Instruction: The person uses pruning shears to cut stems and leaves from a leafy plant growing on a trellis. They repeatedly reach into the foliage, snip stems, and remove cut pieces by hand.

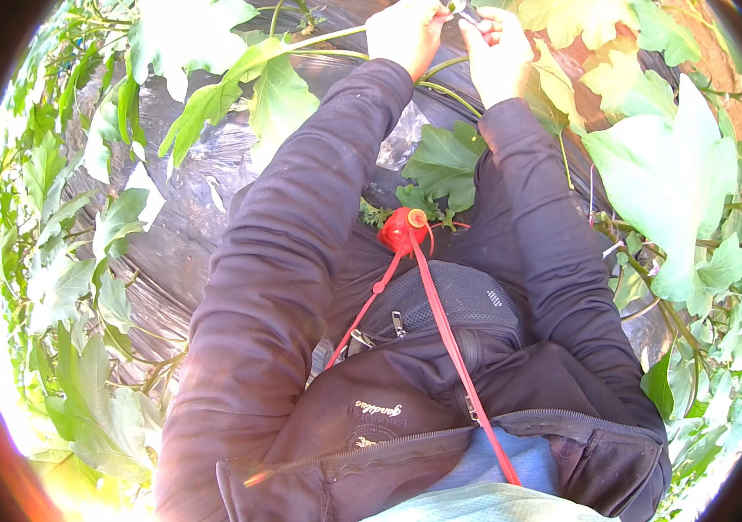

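Observation:
Both hands are raised close together at the top edge of the picture. My left hand (407,32) has its fingers pinched at a small pale and green plant part (457,8), partly cut off by the picture's edge. My right hand (498,49) meets it from the right, fingers bent around a small dark, shiny thing that I cannot make out. Green plant stems (452,94) pass below and behind the hands. Against my lap hangs a red container with an orange neck (403,230), on a red cord (446,326) running up my front.
Large lobed leaves (664,176) crowd the right side, and leafy plants (103,391) line the left. Dark plastic mulch film (182,215) covers the ground. Bare soil (730,117) shows at the upper right. A dark waist bag (443,303) sits at my belly.

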`<state>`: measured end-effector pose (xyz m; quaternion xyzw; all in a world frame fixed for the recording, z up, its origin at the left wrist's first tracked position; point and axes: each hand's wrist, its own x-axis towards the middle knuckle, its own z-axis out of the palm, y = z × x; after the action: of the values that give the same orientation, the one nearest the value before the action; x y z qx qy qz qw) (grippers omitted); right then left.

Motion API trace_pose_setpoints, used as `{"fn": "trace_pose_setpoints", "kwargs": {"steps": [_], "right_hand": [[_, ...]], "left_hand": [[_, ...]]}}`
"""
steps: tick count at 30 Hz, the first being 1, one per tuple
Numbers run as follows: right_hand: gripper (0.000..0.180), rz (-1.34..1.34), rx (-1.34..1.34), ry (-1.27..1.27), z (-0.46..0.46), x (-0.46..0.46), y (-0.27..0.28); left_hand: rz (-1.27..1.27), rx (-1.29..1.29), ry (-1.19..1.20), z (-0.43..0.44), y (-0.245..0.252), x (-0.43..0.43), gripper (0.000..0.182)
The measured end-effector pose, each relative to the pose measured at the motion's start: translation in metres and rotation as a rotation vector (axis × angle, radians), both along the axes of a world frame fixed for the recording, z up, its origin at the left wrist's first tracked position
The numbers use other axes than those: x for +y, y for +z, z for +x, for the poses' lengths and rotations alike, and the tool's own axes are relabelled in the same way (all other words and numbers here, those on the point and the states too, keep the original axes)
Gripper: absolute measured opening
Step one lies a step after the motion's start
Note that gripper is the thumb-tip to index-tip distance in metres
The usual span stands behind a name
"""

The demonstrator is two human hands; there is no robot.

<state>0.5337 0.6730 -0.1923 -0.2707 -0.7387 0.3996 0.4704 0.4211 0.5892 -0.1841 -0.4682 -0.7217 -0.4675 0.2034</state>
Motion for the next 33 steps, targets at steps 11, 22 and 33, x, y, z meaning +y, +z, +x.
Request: {"fn": "trace_pose_setpoints", "kwargs": {"steps": [11, 22, 33], "right_hand": [[0.015, 0.31, 0.035, 0.007, -0.001, -0.012, 0.025], [0.014, 0.562, -0.24, 0.105, 0.009, 0.005, 0.038], [0.025, 0.681, -0.298, 0.234, 0.015, 0.016, 0.053]], "left_hand": [[-0.037, 0.007, -0.023, 0.0, -0.002, -0.002, 0.011], [-0.014, 0.025, -0.014, 0.0, -0.003, -0.004, 0.014], [-0.011, 0.018, -0.003, -0.001, -0.005, -0.003, 0.011]]}}
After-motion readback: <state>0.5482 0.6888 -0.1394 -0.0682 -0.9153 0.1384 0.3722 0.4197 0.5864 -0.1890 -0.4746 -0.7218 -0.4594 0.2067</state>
